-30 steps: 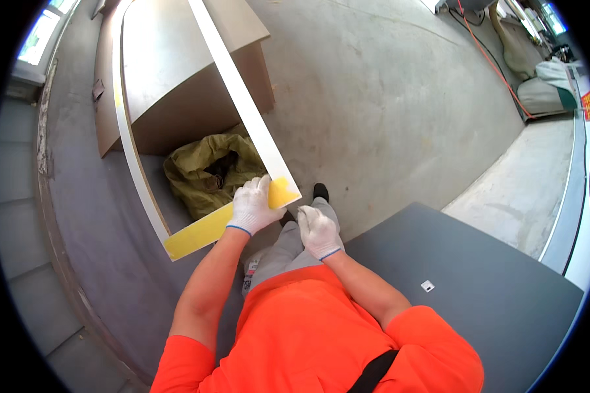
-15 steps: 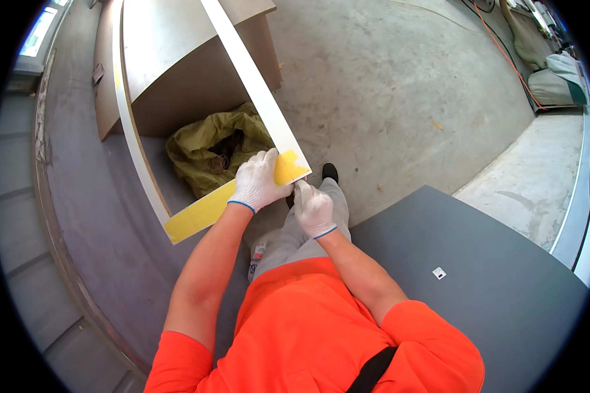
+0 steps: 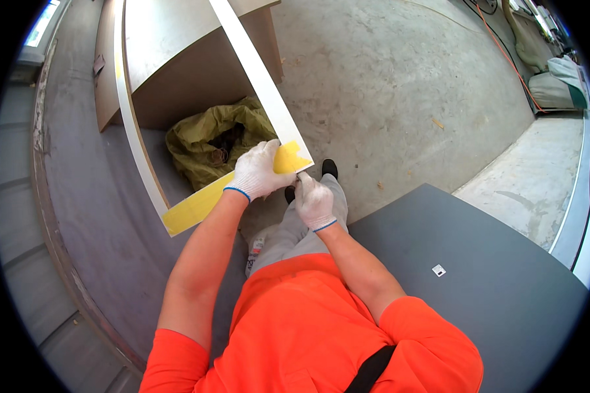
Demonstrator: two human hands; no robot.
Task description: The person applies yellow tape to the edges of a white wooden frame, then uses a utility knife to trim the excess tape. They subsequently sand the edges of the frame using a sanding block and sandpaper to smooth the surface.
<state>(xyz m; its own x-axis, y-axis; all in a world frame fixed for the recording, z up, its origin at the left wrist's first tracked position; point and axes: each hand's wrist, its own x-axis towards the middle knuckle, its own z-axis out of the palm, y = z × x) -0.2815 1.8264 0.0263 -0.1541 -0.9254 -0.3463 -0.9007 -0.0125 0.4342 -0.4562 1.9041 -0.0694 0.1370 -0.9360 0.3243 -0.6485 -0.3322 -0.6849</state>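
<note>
A crumpled olive-green sack (image 3: 213,141) lies inside the open cabinet frame, with something dark in its folds, perhaps debris. A large dark grey panel (image 3: 478,275) lies flat on the concrete floor (image 3: 400,78). An orange cable (image 3: 505,56) runs across the far floor.

Two gloved hands meet at the near corner of the cabinet frame: one left hand (image 3: 259,171) on the yellow film (image 3: 196,206) and one right hand (image 3: 313,200) just beside that corner. There is one white cabinet frame (image 3: 134,131), with one strip of yellow film on its front edge. One olive-green sack (image 3: 206,141) lies inside the frame. One dark grey panel (image 3: 491,288) lies to the right of the frame, bearing one small white tag (image 3: 438,270). One black shoe (image 3: 330,168) shows just beyond the frame's corner. One orange cable (image 3: 505,59) runs far to the right.
</note>
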